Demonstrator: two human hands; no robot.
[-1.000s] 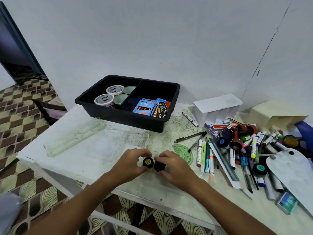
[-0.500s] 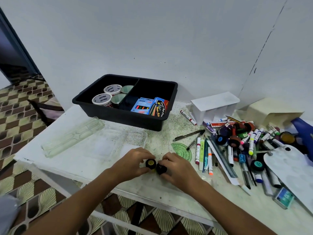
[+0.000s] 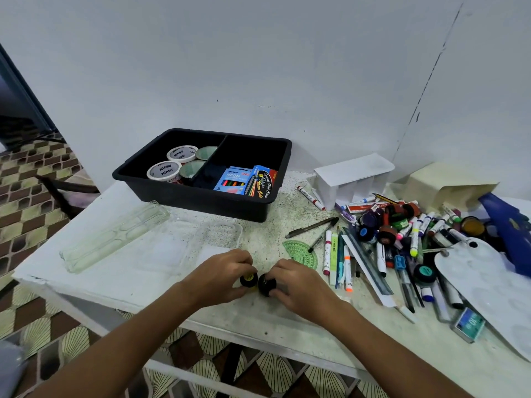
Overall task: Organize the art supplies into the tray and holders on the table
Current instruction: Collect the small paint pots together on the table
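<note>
Left hand (image 3: pixel 222 272) grips small black yellow-lidded paint jar (image 3: pixel 248 279); right hand (image 3: pixel 298 282) grips small black round jar (image 3: pixel 266 283), touching, over white tabletop (image 3: pixel 115 280)

Bare forearms, seemingly no sleeves

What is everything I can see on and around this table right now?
black tray: one, two compartments, back of the table
tape rolls: four, white and greenish, tray's left compartment
crayon boxes: two, blue and dark, tray's right compartment
clear plastic lids: two, transparent, left of the hands
white holder: one, by the wall, right of the tray
green protractor: one, right of the hands
pile of markers, pens and paint jars: many, mixed colours, right side
white palette: one, far right
small black jars: two, one in each hand
left hand: grips a jar
right hand: grips the other jar
</note>
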